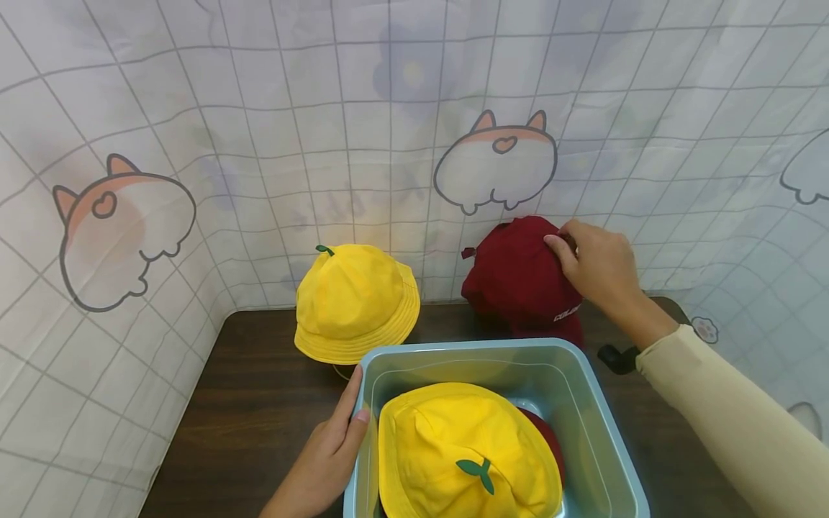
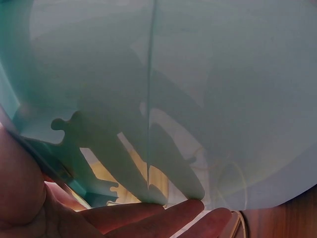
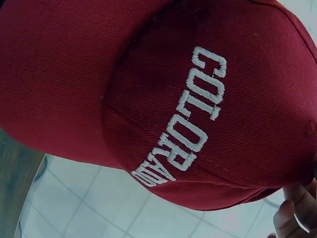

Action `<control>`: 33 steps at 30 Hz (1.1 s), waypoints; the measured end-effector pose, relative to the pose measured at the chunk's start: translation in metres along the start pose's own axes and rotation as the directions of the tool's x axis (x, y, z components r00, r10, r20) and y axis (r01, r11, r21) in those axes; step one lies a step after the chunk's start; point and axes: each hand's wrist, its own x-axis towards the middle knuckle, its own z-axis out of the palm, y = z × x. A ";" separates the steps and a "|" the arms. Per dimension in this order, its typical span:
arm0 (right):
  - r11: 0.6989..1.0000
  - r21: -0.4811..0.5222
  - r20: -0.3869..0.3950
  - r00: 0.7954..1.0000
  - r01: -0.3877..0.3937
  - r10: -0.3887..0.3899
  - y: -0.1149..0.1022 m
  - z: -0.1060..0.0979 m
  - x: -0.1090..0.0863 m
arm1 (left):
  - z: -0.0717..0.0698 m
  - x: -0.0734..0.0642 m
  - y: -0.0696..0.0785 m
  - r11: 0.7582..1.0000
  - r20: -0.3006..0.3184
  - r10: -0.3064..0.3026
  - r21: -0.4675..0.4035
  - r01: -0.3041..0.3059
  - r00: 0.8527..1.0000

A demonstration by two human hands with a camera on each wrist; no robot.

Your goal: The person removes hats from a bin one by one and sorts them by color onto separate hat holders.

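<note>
With thumb and fingers, my right hand [image 1: 599,259] pinches the crown of a maroon baseball cap [image 1: 518,270] at the back right. White COLORADO lettering crosses the cap's front [image 3: 198,114] in the right wrist view. My left hand [image 1: 327,450] rests along the left side of a light blue plastic bin [image 1: 599,403], its thumb on the rim. In the left wrist view, nearly straight fingers [image 2: 148,218] lie by the bin's outer wall [image 2: 223,99]. Inside the bin, a yellow bucket hat [image 1: 447,439] with a green sprout partly covers something maroon [image 1: 547,439].
Another yellow bucket hat [image 1: 356,298] stands behind the bin's left corner, with part of a thin wire ring [image 1: 343,372] below it. A black object [image 1: 617,359] lies by the right forearm. White grid-patterned cloth [image 1: 388,86] hangs behind the dark wooden table [image 1: 227,403].
</note>
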 end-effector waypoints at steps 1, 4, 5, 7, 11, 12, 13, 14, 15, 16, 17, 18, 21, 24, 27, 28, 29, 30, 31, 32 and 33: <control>1.000 -0.002 0.000 1.000 0.003 -0.003 0.000 0.000 0.000 | 0.000 0.000 0.000 1.000 0.001 0.000 0.000 0.000 1.000; 1.000 -0.001 0.014 1.000 -0.002 0.002 0.000 0.000 -0.001 | 0.000 0.000 0.000 1.000 0.005 0.001 0.002 -0.001 1.000; 1.000 0.001 0.022 1.000 -0.005 0.005 0.000 0.000 -0.001 | 0.000 0.000 0.000 1.000 0.007 0.001 0.002 -0.001 1.000; 1.000 0.008 0.045 0.999 -0.018 0.018 0.000 0.000 -0.002 | 0.000 0.000 0.000 1.000 0.011 -0.002 -0.001 0.002 1.000; 0.998 0.031 0.099 0.994 -0.054 0.051 0.001 -0.001 -0.004 | -0.001 -0.001 0.000 1.000 0.015 -0.005 -0.005 0.005 1.000; 0.997 0.042 0.115 0.991 -0.068 0.063 0.002 -0.001 -0.004 | -0.001 -0.001 0.000 1.000 0.016 -0.005 -0.009 0.005 1.000; 0.995 0.055 0.131 0.989 -0.083 0.075 0.002 -0.001 -0.005 | -0.001 0.000 0.000 1.000 0.017 -0.004 -0.011 0.004 1.000; 0.992 0.076 0.149 0.985 -0.100 0.088 0.003 -0.002 -0.005 | -0.001 0.000 0.000 1.000 0.019 -0.003 -0.011 0.003 1.000; 0.988 0.099 0.167 0.981 -0.118 0.101 0.003 -0.004 -0.005 | -0.002 0.000 0.000 1.000 0.023 -0.003 -0.013 0.003 1.000; 0.983 0.122 0.187 0.976 -0.136 0.111 0.005 -0.005 -0.006 | -0.002 0.000 0.000 1.000 0.029 -0.001 -0.013 0.001 1.000; 0.977 0.146 0.209 0.970 -0.154 0.121 0.006 -0.007 -0.006 | -0.002 0.000 0.001 1.000 0.038 0.000 -0.012 0.000 0.999; 0.970 0.173 0.232 0.964 -0.173 0.130 0.007 -0.010 -0.007 | -0.003 0.001 0.001 1.000 0.050 0.001 -0.007 0.000 0.999; 0.946 0.233 0.293 0.944 -0.225 0.152 0.014 -0.018 -0.008 | -0.009 0.002 0.005 0.999 0.098 -0.009 0.044 0.005 0.995; 0.921 0.260 0.325 0.925 -0.290 0.199 0.024 -0.024 -0.013 | -0.020 0.002 0.014 0.988 0.134 -0.014 0.155 -0.007 0.991; 0.888 0.276 0.342 0.901 -0.368 0.266 0.036 -0.027 -0.020 | -0.032 -0.002 0.032 0.948 0.126 0.025 0.312 -0.064 0.992; 0.878 0.277 0.347 0.893 -0.389 0.286 0.041 -0.028 -0.023 | -0.036 -0.004 0.040 0.928 0.116 0.051 0.362 -0.090 0.992; 0.867 0.285 0.356 0.885 -0.410 0.301 0.047 -0.029 -0.026 | -0.039 -0.005 0.049 0.908 0.109 0.084 0.401 -0.121 0.990; 0.853 0.298 0.369 0.876 -0.429 0.312 0.052 -0.030 -0.029 | -0.043 -0.005 0.058 0.887 0.097 0.118 0.438 -0.149 0.988; 0.839 0.309 0.380 0.867 -0.448 0.322 0.058 -0.030 -0.032 | -0.046 -0.002 0.067 0.869 0.090 0.161 0.459 -0.184 0.983; 0.823 0.325 0.393 0.858 -0.466 0.331 0.064 -0.030 -0.035 | -0.050 0.001 0.076 0.857 0.084 0.202 0.468 -0.218 0.976; 0.802 0.348 0.406 0.849 -0.485 0.337 0.070 -0.030 -0.039 | -0.054 0.006 0.086 0.848 0.080 0.233 0.470 -0.243 0.969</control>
